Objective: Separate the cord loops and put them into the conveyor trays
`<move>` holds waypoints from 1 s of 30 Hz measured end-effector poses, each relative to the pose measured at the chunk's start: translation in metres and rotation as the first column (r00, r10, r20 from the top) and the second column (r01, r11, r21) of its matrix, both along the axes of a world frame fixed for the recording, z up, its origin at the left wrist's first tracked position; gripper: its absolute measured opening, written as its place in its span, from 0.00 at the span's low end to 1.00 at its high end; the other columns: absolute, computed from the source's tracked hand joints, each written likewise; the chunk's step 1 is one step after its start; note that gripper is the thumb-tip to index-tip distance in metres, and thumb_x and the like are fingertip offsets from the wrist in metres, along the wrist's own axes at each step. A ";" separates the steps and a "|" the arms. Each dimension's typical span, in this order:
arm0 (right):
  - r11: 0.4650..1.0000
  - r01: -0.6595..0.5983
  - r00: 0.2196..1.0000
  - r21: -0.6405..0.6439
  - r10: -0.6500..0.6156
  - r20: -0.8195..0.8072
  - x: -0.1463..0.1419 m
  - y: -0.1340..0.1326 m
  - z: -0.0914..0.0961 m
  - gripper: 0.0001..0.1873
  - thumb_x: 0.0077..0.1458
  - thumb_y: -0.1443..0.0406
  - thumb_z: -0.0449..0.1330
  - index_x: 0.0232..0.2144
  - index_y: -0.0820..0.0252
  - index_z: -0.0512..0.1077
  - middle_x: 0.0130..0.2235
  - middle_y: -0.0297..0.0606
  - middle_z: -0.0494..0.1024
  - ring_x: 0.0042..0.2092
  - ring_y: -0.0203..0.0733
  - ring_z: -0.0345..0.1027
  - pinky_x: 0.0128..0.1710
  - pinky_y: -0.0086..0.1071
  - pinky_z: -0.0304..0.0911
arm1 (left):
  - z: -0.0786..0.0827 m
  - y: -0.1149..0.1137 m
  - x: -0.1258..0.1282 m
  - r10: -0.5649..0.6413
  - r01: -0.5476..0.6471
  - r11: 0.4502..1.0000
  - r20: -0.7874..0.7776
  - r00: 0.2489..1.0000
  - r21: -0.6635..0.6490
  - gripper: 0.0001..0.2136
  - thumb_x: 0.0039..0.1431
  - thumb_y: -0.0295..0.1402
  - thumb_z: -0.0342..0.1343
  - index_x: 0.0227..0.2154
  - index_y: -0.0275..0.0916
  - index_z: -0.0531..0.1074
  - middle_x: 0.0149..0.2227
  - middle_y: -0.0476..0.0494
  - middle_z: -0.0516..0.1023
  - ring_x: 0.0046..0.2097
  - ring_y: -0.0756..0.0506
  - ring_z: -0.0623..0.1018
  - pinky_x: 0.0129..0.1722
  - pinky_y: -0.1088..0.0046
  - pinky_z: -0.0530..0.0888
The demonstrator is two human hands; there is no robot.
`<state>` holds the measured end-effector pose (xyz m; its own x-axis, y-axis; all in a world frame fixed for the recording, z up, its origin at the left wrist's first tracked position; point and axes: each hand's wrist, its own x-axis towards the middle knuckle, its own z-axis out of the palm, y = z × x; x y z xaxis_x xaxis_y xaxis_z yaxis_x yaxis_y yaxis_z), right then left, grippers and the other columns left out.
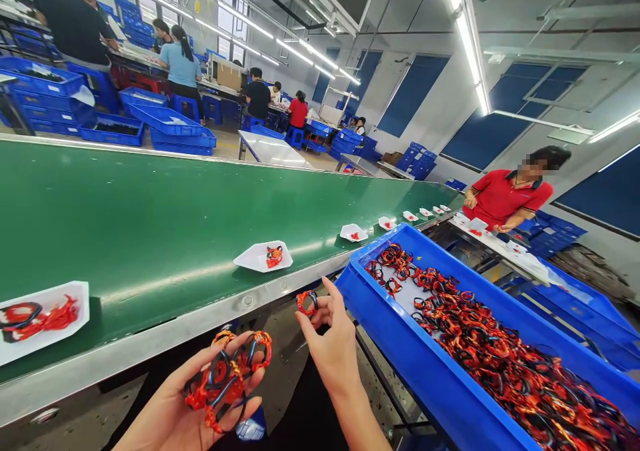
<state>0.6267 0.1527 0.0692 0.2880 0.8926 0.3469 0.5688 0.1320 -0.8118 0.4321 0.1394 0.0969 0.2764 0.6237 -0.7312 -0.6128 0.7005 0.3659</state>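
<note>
My left hand [185,397] is palm up, its fingers curled around several red, orange and black ring-shaped plastic pieces [223,377]. Between the thumb and fingers of my right hand [330,337] is one similar ring-shaped piece [307,302], held just off the conveyor's metal edge. On the green belt, a white tray [247,259] with red-orange pieces in it lies beyond my hands. Another white tray [75,311], at the left, holds a dark ring and red parts. To the right of my right hand stands a blue bin [390,331] with many loose ring-shaped pieces inside.
The green conveyor belt [150,204] crosses in front, bordered by a metal rail [165,337]. Smaller white trays, such as one tray [353,232], line its near side. A person in red [510,197] works at a side table at right. Blue crates [45,97] and other people are behind.
</note>
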 end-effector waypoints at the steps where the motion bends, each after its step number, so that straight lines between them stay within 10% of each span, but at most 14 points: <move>1: 1.000 -0.003 1.000 -0.004 0.003 0.004 -0.001 0.002 -0.001 0.34 0.50 0.66 0.60 0.58 0.54 0.54 0.34 0.33 0.71 0.28 0.36 0.65 0.32 0.32 0.66 | -0.001 0.000 -0.001 0.003 -0.002 1.000 -0.008 1.000 0.004 0.26 0.49 0.24 0.56 0.54 0.38 0.64 0.40 0.34 0.80 0.42 0.31 0.78 0.40 0.50 0.75; 16: 0.993 -0.066 0.985 0.096 0.049 0.165 -0.003 0.018 -0.029 0.29 0.54 0.66 0.56 0.58 0.58 0.54 0.37 0.37 0.71 0.33 0.37 0.64 0.40 0.35 0.64 | -0.015 0.004 -0.012 0.035 -0.036 0.999 0.022 0.999 0.016 0.24 0.50 0.25 0.57 0.53 0.32 0.65 0.44 0.28 0.77 0.45 0.29 0.76 0.42 0.49 0.74; 30: 0.983 -0.186 0.839 -0.008 0.155 -0.521 -0.025 0.027 -0.031 0.34 0.46 0.68 0.64 0.55 0.56 0.57 0.32 0.30 0.69 0.34 0.33 0.65 0.38 0.29 0.63 | -0.031 0.003 -0.025 0.047 -0.044 0.999 0.092 0.995 -0.030 0.31 0.45 0.25 0.62 0.55 0.33 0.64 0.45 0.28 0.77 0.46 0.27 0.74 0.43 0.45 0.73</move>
<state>0.6021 0.1797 0.0379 0.2529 0.9575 0.1390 0.0382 0.1337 -0.9903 0.4071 0.1429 0.0655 0.3153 0.6168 -0.7212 -0.6746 0.6802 0.2868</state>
